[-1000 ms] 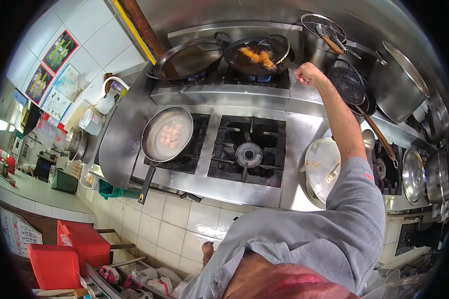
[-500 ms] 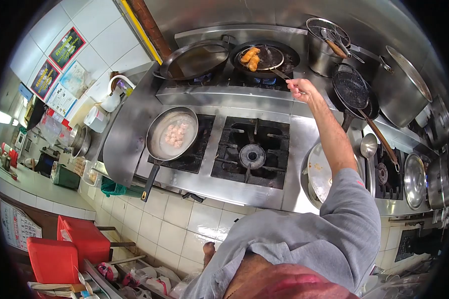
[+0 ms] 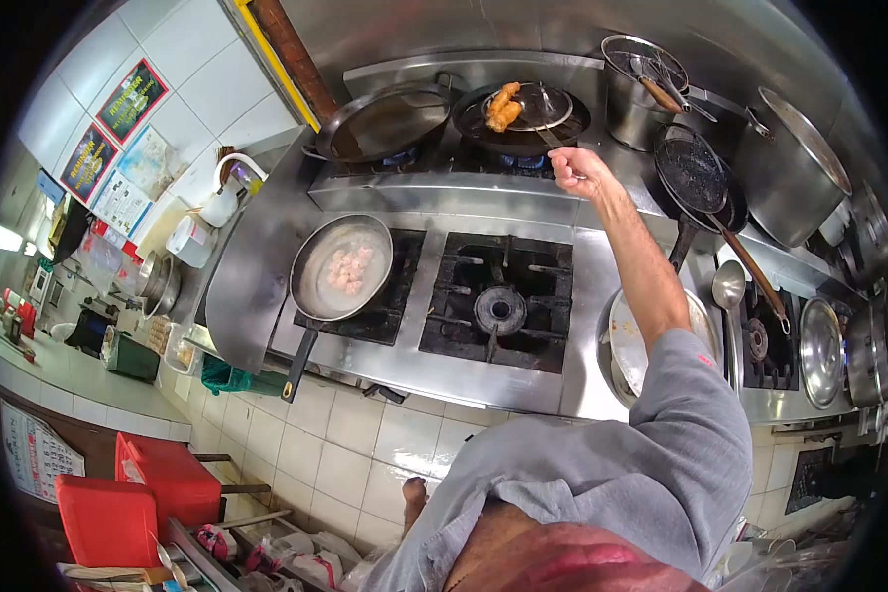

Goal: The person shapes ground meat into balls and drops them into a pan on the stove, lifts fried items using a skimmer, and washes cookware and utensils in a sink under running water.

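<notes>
My right hand is closed around the thin handle of a round skimmer. The skimmer is over a dark wok on the back burner. Golden-brown fried pieces lie at the skimmer's left side, above the wok; whether they touch its mesh is not clear. My left hand hangs low beside my body, away from the stove, its fingers too small and dark to make out. On the front left burner sits a frying pan with pale pink chunks in it.
Left of the wok is a wide pan of dark oil. To the right stand a steel pot with strainers, a tall stockpot, a black strainer and a ladle. The frying pan's handle juts past the stove edge.
My right hand has shifted slightly left and down with the skimmer handle. The fried pieces have moved up and right, and look more upright. The frying pan stays in place.
</notes>
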A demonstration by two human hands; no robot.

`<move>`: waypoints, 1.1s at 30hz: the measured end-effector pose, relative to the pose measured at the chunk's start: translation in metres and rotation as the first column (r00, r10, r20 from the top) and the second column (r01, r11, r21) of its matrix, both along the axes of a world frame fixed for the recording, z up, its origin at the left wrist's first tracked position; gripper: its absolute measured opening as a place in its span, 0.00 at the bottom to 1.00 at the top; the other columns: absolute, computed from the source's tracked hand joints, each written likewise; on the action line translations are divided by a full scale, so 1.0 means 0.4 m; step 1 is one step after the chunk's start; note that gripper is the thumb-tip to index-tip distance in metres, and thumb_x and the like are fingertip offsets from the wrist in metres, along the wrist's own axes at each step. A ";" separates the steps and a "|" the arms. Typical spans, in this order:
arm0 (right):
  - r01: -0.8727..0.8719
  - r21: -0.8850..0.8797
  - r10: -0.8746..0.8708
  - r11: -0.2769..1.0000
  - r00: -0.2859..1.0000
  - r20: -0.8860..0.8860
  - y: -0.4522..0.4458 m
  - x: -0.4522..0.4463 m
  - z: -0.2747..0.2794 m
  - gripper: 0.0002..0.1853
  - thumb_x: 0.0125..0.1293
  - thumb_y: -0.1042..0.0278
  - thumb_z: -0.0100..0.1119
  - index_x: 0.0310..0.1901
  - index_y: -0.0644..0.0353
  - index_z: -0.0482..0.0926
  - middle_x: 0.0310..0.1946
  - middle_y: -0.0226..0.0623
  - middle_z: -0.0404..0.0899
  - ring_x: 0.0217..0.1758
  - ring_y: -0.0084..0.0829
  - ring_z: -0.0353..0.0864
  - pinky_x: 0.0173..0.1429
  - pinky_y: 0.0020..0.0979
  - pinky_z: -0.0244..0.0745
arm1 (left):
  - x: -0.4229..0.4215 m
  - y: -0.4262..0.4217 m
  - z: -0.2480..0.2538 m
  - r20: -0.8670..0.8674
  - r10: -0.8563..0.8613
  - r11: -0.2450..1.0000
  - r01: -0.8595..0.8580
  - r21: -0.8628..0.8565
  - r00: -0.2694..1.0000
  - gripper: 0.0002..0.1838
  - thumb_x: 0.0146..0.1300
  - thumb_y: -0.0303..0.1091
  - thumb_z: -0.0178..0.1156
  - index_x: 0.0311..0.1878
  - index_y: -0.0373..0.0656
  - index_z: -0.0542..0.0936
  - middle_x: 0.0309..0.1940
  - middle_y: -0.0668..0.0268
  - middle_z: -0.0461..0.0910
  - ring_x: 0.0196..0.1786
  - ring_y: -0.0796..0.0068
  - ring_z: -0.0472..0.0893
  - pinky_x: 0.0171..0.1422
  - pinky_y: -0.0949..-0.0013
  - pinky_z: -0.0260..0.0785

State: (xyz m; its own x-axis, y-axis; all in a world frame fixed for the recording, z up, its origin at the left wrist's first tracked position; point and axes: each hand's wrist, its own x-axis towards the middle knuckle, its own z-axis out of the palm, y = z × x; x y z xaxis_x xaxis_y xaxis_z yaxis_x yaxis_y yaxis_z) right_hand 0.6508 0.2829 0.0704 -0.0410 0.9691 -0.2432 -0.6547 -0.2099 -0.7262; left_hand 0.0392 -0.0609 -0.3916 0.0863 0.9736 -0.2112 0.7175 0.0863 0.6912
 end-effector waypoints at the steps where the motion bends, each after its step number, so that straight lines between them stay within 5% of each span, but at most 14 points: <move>1: 0.010 0.004 -0.010 1.000 1.000 -0.017 0.000 0.004 -0.011 0.12 0.60 0.75 0.46 0.19 0.57 0.63 0.11 0.26 0.64 0.09 0.17 0.58 0.10 0.20 0.46 | 0.020 0.005 0.021 0.068 0.279 0.908 -0.240 -0.344 0.958 0.07 0.45 0.31 0.55 0.26 0.41 0.81 0.26 0.55 0.79 0.32 0.58 0.79 0.39 0.60 0.71; 2: 0.011 -0.001 -0.011 1.000 1.000 -0.017 0.002 0.008 -0.022 0.12 0.60 0.75 0.46 0.19 0.57 0.63 0.11 0.26 0.64 0.09 0.17 0.58 0.10 0.20 0.46 | 0.040 0.010 0.038 -0.004 0.576 0.648 -0.460 -0.607 0.817 0.08 0.46 0.31 0.54 0.26 0.41 0.81 0.26 0.54 0.79 0.32 0.59 0.79 0.41 0.61 0.71; 5: -0.072 0.020 0.073 0.997 0.991 -0.113 0.013 0.013 -0.013 0.12 0.60 0.75 0.47 0.19 0.57 0.63 0.11 0.25 0.64 0.09 0.17 0.58 0.10 0.19 0.46 | 0.006 0.009 -0.044 -0.055 0.132 0.981 -0.139 -0.137 0.990 0.09 0.48 0.32 0.52 0.24 0.39 0.80 0.25 0.54 0.79 0.29 0.63 0.79 0.33 0.62 0.72; 6: -0.052 0.013 0.053 0.999 0.995 -0.087 0.012 0.004 0.007 0.13 0.60 0.76 0.47 0.18 0.57 0.63 0.11 0.25 0.64 0.09 0.16 0.58 0.10 0.19 0.46 | -0.001 0.022 -0.043 -0.326 -0.220 0.933 0.296 0.205 0.919 0.11 0.50 0.34 0.50 0.28 0.38 0.79 0.20 0.57 0.76 0.27 0.67 0.77 0.25 0.63 0.70; 7: -0.033 0.005 0.033 0.999 0.998 -0.062 0.009 -0.002 0.029 0.13 0.60 0.76 0.47 0.18 0.56 0.63 0.11 0.25 0.64 0.09 0.16 0.58 0.10 0.18 0.46 | -0.001 0.016 -0.030 -0.109 -0.111 0.994 0.109 -0.017 0.988 0.12 0.50 0.35 0.50 0.30 0.38 0.79 0.21 0.58 0.75 0.27 0.67 0.76 0.23 0.64 0.69; 9: -0.070 0.033 0.072 0.997 0.995 -0.066 0.015 0.016 0.082 0.13 0.59 0.75 0.48 0.18 0.56 0.63 0.11 0.24 0.64 0.09 0.15 0.60 0.10 0.17 0.46 | 0.011 0.004 0.031 0.163 0.418 0.836 -0.309 -0.453 0.893 0.13 0.50 0.35 0.51 0.34 0.37 0.78 0.21 0.61 0.74 0.27 0.69 0.74 0.20 0.66 0.67; 14: 0.053 0.134 -0.062 0.990 0.996 0.065 -0.008 0.003 0.211 0.13 0.60 0.74 0.50 0.19 0.54 0.62 0.12 0.23 0.62 0.09 0.15 0.57 0.10 0.18 0.47 | 0.036 0.025 0.093 0.149 0.468 0.809 -0.354 -0.469 0.871 0.14 0.48 0.34 0.53 0.38 0.37 0.77 0.24 0.62 0.75 0.25 0.68 0.73 0.19 0.67 0.65; 22: 0.092 0.114 -0.102 0.989 0.991 0.087 -0.036 -0.029 0.043 0.12 0.60 0.74 0.51 0.21 0.56 0.64 0.11 0.25 0.63 0.09 0.16 0.58 0.09 0.18 0.47 | 0.046 0.067 0.081 0.262 0.400 0.864 -0.266 -0.427 0.878 0.10 0.47 0.31 0.55 0.33 0.41 0.78 0.20 0.66 0.72 0.19 0.74 0.70 0.17 0.69 0.64; 27: -0.018 0.058 0.020 0.998 0.999 -0.028 -0.026 -0.006 0.104 0.12 0.59 0.76 0.51 0.19 0.57 0.64 0.10 0.26 0.62 0.08 0.16 0.57 0.09 0.18 0.45 | 0.045 0.068 0.102 0.216 0.476 0.813 -0.332 -0.479 0.853 0.10 0.47 0.31 0.55 0.34 0.40 0.78 0.20 0.66 0.72 0.19 0.73 0.70 0.17 0.69 0.64; 33: 0.079 0.181 -0.104 0.980 0.986 0.133 -0.022 -0.042 0.141 0.15 0.58 0.73 0.53 0.17 0.54 0.63 0.09 0.24 0.61 0.08 0.17 0.56 0.10 0.19 0.47 | 0.043 0.059 0.108 0.200 0.468 0.795 -0.311 -0.521 0.861 0.11 0.47 0.30 0.55 0.36 0.39 0.78 0.21 0.65 0.73 0.20 0.72 0.70 0.17 0.69 0.64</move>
State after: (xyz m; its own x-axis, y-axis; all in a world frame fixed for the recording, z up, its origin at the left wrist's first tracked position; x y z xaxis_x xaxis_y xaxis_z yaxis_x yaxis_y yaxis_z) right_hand 0.6341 0.2742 0.1269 0.0728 0.9951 -0.0672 -0.5534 -0.0158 -0.8327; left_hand 0.0564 -0.0372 -0.3483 -0.1436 0.7328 -0.6651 0.3125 0.6713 0.6721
